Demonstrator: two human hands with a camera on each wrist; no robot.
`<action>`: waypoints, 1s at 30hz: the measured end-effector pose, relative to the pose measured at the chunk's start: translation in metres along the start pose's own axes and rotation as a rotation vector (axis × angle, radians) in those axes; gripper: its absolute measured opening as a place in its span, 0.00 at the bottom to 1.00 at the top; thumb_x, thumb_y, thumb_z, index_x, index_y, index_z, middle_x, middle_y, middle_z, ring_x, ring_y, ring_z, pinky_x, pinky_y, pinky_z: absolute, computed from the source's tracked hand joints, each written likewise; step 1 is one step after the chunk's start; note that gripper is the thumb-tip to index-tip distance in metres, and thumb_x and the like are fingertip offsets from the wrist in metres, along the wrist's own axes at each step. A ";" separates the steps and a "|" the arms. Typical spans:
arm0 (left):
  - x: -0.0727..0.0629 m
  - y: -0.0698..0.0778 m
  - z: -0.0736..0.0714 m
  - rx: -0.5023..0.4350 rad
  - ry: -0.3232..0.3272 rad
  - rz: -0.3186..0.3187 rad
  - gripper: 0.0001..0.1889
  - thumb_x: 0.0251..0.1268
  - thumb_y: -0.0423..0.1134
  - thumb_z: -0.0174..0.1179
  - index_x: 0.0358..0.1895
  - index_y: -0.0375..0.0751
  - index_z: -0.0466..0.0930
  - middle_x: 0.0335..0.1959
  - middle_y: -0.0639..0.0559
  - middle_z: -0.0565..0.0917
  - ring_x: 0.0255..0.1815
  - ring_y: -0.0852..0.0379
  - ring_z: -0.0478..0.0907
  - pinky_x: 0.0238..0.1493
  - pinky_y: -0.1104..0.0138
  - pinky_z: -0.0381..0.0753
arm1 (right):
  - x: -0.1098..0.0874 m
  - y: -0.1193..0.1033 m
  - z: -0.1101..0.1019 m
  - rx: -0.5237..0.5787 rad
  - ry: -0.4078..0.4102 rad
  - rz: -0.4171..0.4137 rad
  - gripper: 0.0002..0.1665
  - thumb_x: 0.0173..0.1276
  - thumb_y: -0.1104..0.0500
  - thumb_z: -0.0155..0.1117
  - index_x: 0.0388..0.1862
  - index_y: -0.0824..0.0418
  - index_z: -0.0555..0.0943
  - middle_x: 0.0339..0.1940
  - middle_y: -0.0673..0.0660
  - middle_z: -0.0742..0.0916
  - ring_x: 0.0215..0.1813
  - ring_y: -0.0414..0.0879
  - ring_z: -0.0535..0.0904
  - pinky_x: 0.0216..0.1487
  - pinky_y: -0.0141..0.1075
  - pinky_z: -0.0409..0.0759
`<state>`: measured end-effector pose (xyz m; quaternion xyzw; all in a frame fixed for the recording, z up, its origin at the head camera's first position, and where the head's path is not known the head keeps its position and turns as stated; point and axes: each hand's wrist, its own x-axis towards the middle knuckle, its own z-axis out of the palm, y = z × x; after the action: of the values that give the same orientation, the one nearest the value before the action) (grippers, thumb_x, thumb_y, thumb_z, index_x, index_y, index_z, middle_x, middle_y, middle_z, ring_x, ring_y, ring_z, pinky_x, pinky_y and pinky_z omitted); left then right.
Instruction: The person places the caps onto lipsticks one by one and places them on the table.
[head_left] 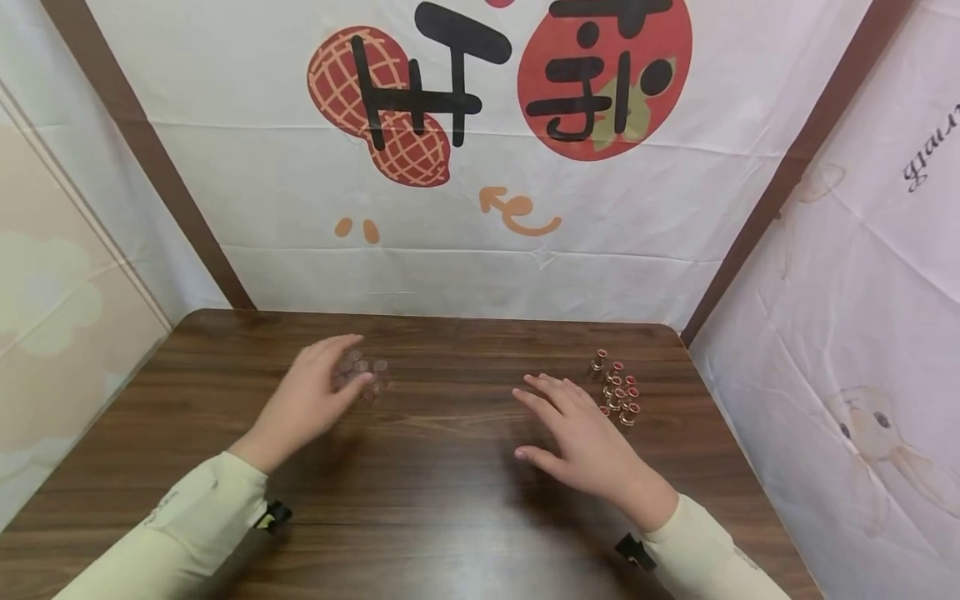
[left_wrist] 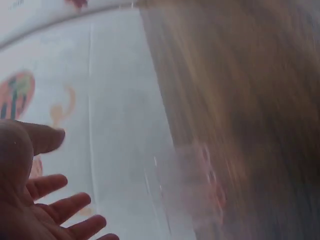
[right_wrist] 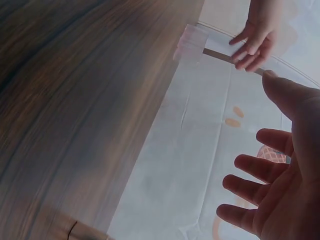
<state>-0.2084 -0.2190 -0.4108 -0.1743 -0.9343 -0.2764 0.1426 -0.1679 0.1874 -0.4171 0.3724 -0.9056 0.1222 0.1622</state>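
Observation:
My left hand (head_left: 315, 396) is held over the left part of the table, thumb and fingers apart, with nothing in its grasp. Beside its fingertips stands a cluster of small see-through pieces (head_left: 380, 367), partly hidden by the hand. In the left wrist view these clear pieces (left_wrist: 192, 185) look tall and have pinkish ends. On the other side, my right hand (head_left: 581, 433) hovers with spread, relaxed fingers and holds nothing. Just beyond its knuckles stand several small gold pieces with red round tops (head_left: 630, 412), one partly covered by the hand.
The dark wood-grain table (head_left: 450, 517) ends at a white printed cloth (head_left: 465, 275) behind it. More cloth walls (head_left: 840, 333) close in the sides. Dark bands (head_left: 645, 550) sit at both cuffs. The middle of the table lies between the two groups.

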 end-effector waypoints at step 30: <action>0.009 -0.083 0.013 -0.076 -0.243 -0.279 0.22 0.65 0.32 0.68 0.59 0.28 0.75 0.52 0.33 0.84 0.49 0.39 0.80 0.49 0.46 0.80 | -0.030 0.034 -0.027 0.003 0.161 0.222 0.33 0.61 0.48 0.79 0.63 0.58 0.81 0.61 0.54 0.84 0.63 0.53 0.80 0.66 0.54 0.75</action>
<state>-0.2521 -0.2752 -0.4567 -0.0802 -0.9486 -0.3057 -0.0176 -0.1668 0.2390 -0.4075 0.2591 -0.9251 0.1700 0.2193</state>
